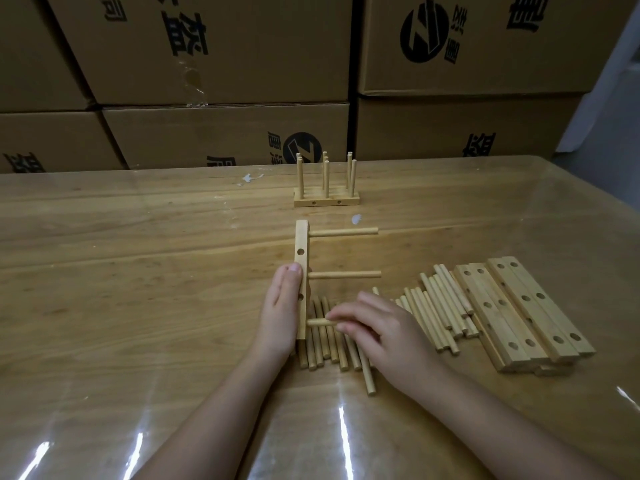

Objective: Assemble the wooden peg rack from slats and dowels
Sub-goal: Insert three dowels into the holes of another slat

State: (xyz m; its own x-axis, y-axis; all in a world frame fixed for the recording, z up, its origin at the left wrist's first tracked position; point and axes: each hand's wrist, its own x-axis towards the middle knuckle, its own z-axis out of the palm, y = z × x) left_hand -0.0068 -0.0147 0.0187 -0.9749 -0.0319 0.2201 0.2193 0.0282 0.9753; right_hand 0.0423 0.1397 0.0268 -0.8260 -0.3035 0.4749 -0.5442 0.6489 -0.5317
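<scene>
Cartons [225, 50] stacked behind the work fill the background and play no part in the task. Counter [138, 237], pale wood under a clear film, carries every item below.

Spare slats [526, 313] lie flat in a stack at the right, drilled faces up, on the side of the right hand. Loose dowels [436, 306] fan out between that stack and the work piece, some running under the right hand, so a peg can be taken without a long reach. Finished rack [326, 199] stands at the far edge with pegs upright, well apart from the work area, a position that suits a reference piece.

Work slat [301, 244] stands on its long edge and runs away from the person, peg holes facing right. Set this way, pegs go in sideways along the counter. Two seated dowels [343, 232] project to the right from its far and middle holes. Two holes on its upper edge are vacant.

Left hand [280, 313] lies against the slat's left face, fingers straight and close together, serving as a backstop against the push from the other side. Right hand [384, 327] pinches the third dowel [317, 322], fingers curled and narrow around it. The dowel's free end meets the slat at the nearest hole. It appears only partly entered, but the joint is too small to judge.
</scene>
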